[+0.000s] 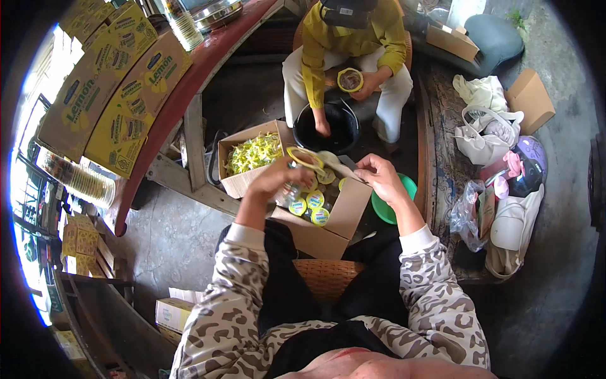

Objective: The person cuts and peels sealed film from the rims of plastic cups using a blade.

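Note:
My left hand (274, 179) is closed on a clear plastic cup with a yellow rim (305, 158), above the left part of an open cardboard box (347, 208). Inside that box are several small cups with yellow and white lids (315, 199). My right hand (380, 179) is closed at the box's far right, by a raised flap; whatever its fingers pinch is too small to make out. To the left, another box (243, 184) holds many yellow-green wrapped pieces (255, 152).
Opposite me sits a co-worker in a yellow top (386, 31), one hand in a black bucket (328, 129), the other holding a yellow-rimmed cup (350, 80). A green basin (386, 211) stands at the right. Lemon cartons (136, 104) line the red-edged table. Bags (486, 136) lie on the right bench.

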Motion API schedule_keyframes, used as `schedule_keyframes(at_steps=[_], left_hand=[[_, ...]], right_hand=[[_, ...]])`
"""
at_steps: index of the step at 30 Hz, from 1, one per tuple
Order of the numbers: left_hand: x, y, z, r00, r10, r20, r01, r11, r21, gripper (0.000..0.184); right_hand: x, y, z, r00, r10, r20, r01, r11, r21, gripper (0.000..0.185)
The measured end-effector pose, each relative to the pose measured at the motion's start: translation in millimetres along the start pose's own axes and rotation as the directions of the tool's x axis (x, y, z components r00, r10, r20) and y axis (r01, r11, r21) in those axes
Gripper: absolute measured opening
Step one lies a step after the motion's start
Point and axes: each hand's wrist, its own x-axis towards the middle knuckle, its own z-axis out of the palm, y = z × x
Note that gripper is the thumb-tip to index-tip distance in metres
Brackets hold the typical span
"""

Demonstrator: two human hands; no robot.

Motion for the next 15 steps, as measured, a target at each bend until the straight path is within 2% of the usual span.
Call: schedule_keyframes(at_steps=[1, 2, 3, 5, 6, 7, 8, 10, 13, 15], left_hand=[[3, 9, -10, 0.985, -0.114, -0.13, 0.137, 0.973, 0.187, 0.05], [15, -7, -30, 0.977, -0.05, -0.205, 0.088, 0.979, 0.185, 0.048], [20, -6, -45, 0.948, -0.112, -0.297, 0.192, 0.947, 0.257, 0.049], [36, -24, -81, 0.909, -0.081, -0.408, 0.265, 0.868, 0.419, 0.054], [46, -43, -106, 0.88, -0.068, -0.47, 0.307, 0.836, 0.455, 0.057], [56, -55, -125, 0.849, -0.046, -0.527, 0.346, 0.801, 0.489, 0.059], [59, -55, -131, 0.853, -0.042, -0.52, 0.341, 0.798, 0.496, 0.059], [68, -58, -140, 0.838, -0.111, -0.535, 0.382, 0.818, 0.429, 0.07], [89, -79, -164, 0.833, -0.07, -0.548, 0.399, 0.762, 0.509, 0.07], [99, -86, -176, 0.843, -0.069, -0.534, 0.385, 0.771, 0.507, 0.07]], right_hand=[[2, 4, 0, 0.997, -0.052, -0.064, 0.045, 0.993, -0.11, 0.011], [2, 7, 0, 0.986, -0.111, -0.124, 0.082, 0.972, -0.219, 0.011], [1, 6, 0, 0.986, -0.11, -0.122, 0.082, 0.973, -0.216, 0.011], [-2, 3, 1, 0.965, -0.211, -0.154, 0.149, 0.929, -0.339, 0.009], [-3, 3, 2, 0.964, -0.214, -0.158, 0.151, 0.929, -0.337, 0.009], [-3, 2, 3, 0.951, -0.266, -0.158, 0.18, 0.891, -0.418, 0.008], [-4, 2, 5, 0.937, -0.312, -0.155, 0.2, 0.845, -0.496, 0.007], [-4, 3, 8, 0.936, -0.32, -0.15, 0.211, 0.847, -0.488, 0.006], [-5, 3, 10, 0.942, -0.311, -0.125, 0.212, 0.841, -0.498, 0.007], [-4, 4, 12, 0.941, -0.321, -0.11, 0.222, 0.827, -0.516, 0.007]])
